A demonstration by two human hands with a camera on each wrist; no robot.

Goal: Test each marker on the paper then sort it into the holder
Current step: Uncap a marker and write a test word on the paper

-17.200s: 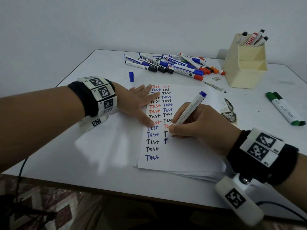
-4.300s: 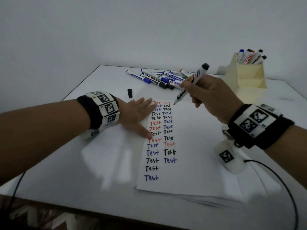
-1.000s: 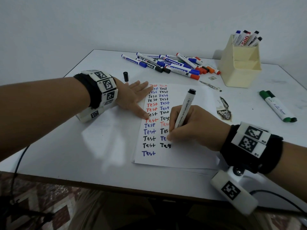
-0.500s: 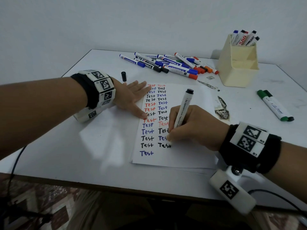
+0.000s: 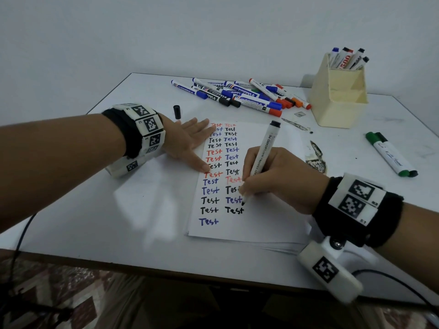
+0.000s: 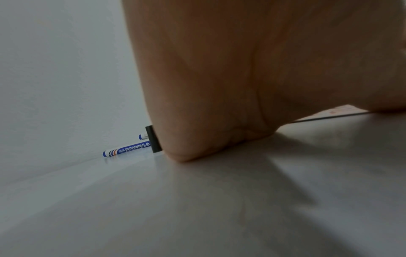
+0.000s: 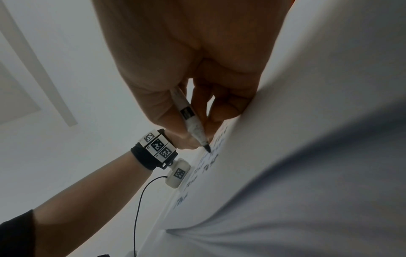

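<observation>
My right hand [image 5: 268,179] grips an uncapped black marker [image 5: 263,153] like a pen, its tip just above the paper [image 5: 268,222] beside a fresh black "Test". In the right wrist view the black marker [image 7: 193,127] sits pinched between thumb and fingers, nib at the sheet. My left hand [image 5: 187,141] lies flat, fingers straight, pressing the paper's left edge. The marker's black cap [image 5: 177,112] stands on the table behind that hand, also seen as the black cap [image 6: 153,139] in the left wrist view. The cream holder [image 5: 339,91] stands at the back right with several markers in it.
A pile of several capped markers [image 5: 240,95] lies at the back centre. Two green markers [image 5: 389,155] lie at the right. Dark stains [image 5: 316,157] mark the table beside the paper. The table's front edge [image 5: 166,267] is near my arms.
Over the last second my right hand finished writing a black "Test" in the second column and the tip lifted slightly. The left hand stayed flat on the paper.
</observation>
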